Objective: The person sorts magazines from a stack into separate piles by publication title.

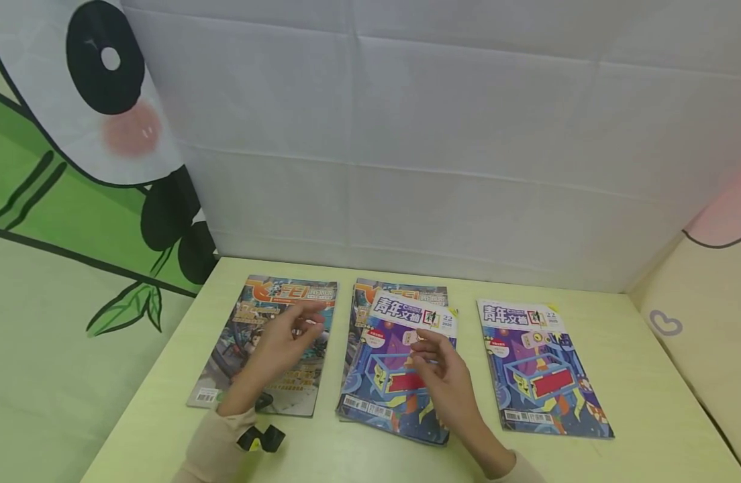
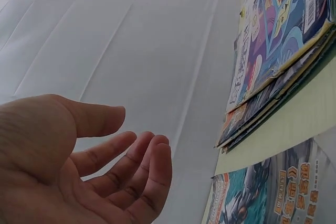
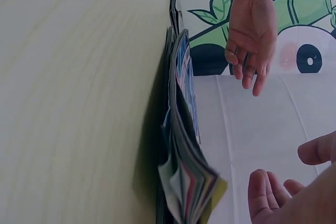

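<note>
My left hand (image 1: 281, 345) hovers above a grey sci-fi style magazine (image 1: 301, 382) with an orange title, its fingers loosely bent and holding nothing. Over the middle pile, my right hand (image 1: 448, 386) is held with relaxed fingers and nothing in its grasp. The pile has a purple-and-blue magazine (image 1: 379, 382) on top, lying slightly askew over another orange-titled magazine (image 1: 361, 295), mostly hidden. In the left wrist view a gap shows between thumb and fingers of the left hand (image 2: 100, 166). The right wrist view shows the pile's page edges (image 3: 189, 182) slightly fanned, apart from the right hand (image 3: 299, 192).
A second purple-and-blue magazine (image 1: 542, 382) lies alone on the right of the pale yellow table (image 1: 654, 416). White cloth (image 1: 437, 147) hangs behind the table, and a panda-and-bamboo print (image 1: 74, 174) covers the left side. A small black bow-shaped item (image 1: 262, 439) is at the left sleeve.
</note>
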Demonstrator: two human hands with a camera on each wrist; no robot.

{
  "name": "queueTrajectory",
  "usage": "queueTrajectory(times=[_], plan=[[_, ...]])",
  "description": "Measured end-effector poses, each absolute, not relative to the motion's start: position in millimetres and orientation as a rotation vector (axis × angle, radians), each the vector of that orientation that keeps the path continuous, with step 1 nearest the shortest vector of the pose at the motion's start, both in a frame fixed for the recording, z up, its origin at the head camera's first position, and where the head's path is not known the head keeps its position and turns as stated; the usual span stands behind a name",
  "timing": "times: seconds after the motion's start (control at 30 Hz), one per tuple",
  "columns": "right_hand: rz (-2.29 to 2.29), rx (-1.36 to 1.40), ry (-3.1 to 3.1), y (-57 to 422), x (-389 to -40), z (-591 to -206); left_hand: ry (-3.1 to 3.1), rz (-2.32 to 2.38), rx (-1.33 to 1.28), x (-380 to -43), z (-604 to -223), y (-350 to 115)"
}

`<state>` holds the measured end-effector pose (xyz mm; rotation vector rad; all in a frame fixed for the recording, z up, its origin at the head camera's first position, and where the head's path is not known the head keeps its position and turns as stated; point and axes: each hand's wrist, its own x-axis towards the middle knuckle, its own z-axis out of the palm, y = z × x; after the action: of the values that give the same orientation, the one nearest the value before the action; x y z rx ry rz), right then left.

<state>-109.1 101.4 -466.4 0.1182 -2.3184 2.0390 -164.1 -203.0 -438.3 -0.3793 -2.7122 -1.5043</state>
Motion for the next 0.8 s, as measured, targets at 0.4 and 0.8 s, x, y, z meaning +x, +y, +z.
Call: queueTrajectory(times=[0.4, 0.8], plan=[[1.953, 0.072, -2.311, 125.4, -117.0, -474.0, -2.712, -1.653, -0.344, -162.4, -446.2, -181.6], [1.875, -0.023, -2.307, 145.5, -131.7, -475.3, -2.726, -1.739, -0.361, -158.8, -454.5, -170.3]])
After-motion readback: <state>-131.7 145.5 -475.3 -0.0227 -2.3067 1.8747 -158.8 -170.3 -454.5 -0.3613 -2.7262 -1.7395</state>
